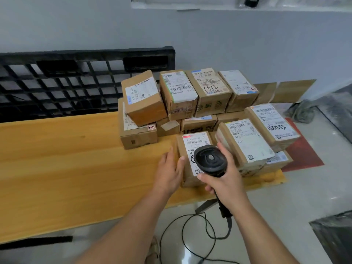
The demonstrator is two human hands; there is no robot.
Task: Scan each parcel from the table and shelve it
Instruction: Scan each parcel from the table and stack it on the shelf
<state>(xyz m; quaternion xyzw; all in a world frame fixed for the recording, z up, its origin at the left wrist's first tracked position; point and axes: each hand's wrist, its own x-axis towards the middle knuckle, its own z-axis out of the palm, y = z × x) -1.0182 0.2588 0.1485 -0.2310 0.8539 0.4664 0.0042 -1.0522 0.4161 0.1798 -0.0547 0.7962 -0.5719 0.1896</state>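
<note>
The right hand (223,180) is clenched round the grip of a black handheld scanner (210,161). The scanner's long axis runs from its cable end, low and toward the person, up and away to its rounded head, which hangs over the label of the nearest parcel (187,161) and points at that label. A black cable (182,235) trails from the grip's lower end and loops across the floor below the wrist.

The left hand (170,168) lies flat and open against the left side of that same parcel, thumb on its upper edge, bracing it without gripping. This brown carton sits between the two hands on the yellow wooden surface (76,168), close to the surface's near edge. Its long axis runs away from the person, and its white label (194,147) faces up.

Beyond and right of the right hand is a stack of labelled cartons (247,141), tilted and leaning on one another. Beyond both hands a back row of boxes (205,90) stands two deep in height. Far left of the left hand, a black plastic pallet (57,82) leans on the wall behind the surface.
</note>
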